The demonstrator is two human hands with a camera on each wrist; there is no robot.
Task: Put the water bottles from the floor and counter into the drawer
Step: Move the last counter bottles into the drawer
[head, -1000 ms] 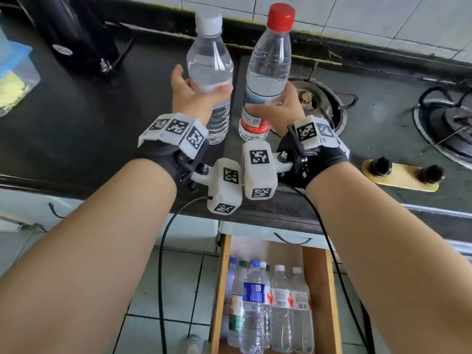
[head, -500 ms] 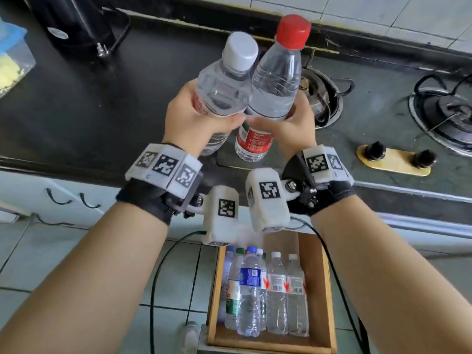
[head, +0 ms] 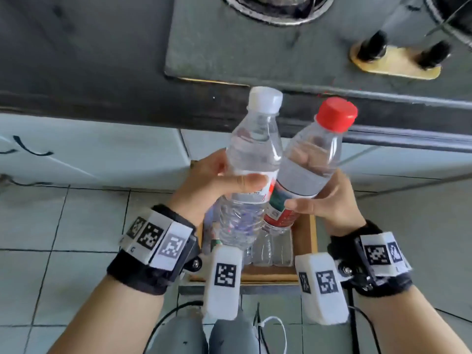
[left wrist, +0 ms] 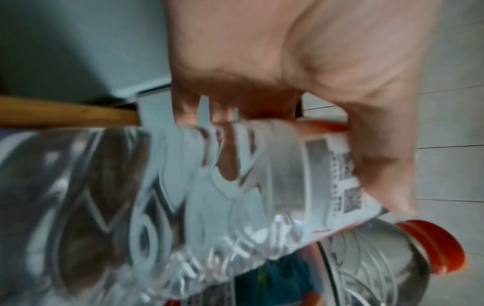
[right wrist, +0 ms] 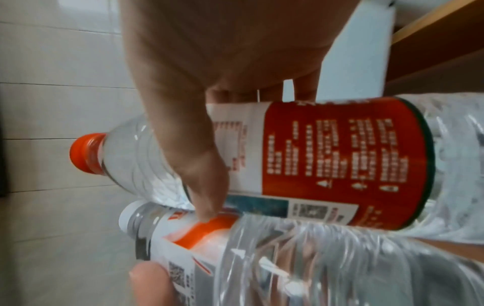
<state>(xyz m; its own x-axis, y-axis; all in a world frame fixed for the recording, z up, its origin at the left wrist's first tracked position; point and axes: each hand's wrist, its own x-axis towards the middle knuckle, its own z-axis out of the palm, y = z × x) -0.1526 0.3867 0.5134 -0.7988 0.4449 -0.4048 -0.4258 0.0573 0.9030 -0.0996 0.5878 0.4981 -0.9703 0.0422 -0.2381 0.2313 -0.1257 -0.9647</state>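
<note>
My left hand (head: 219,182) grips a clear water bottle with a white cap (head: 251,159) around its middle. My right hand (head: 324,200) grips a bottle with a red cap and red label (head: 306,169). The two bottles lean together and touch, held above the open wooden drawer (head: 305,241). Several bottles (head: 270,247) lie in the drawer below them, mostly hidden. In the left wrist view my fingers (left wrist: 379,165) wrap the white-cap bottle (left wrist: 209,196). In the right wrist view my thumb (right wrist: 193,161) presses the red-label bottle (right wrist: 327,157), with the white-cap bottle (right wrist: 261,258) beside it.
The dark counter edge (head: 127,98) runs across the top, with a stove's yellow knob plate (head: 393,60) at the upper right. Pale cabinet fronts (head: 89,154) flank the drawer. Tiled floor (head: 63,226) lies to both sides. Cables (head: 270,333) trail near my knees.
Both hands have lifted the bottles off the counter and brought them down and toward me, over the open drawer. The bottles now lean against each other.
</note>
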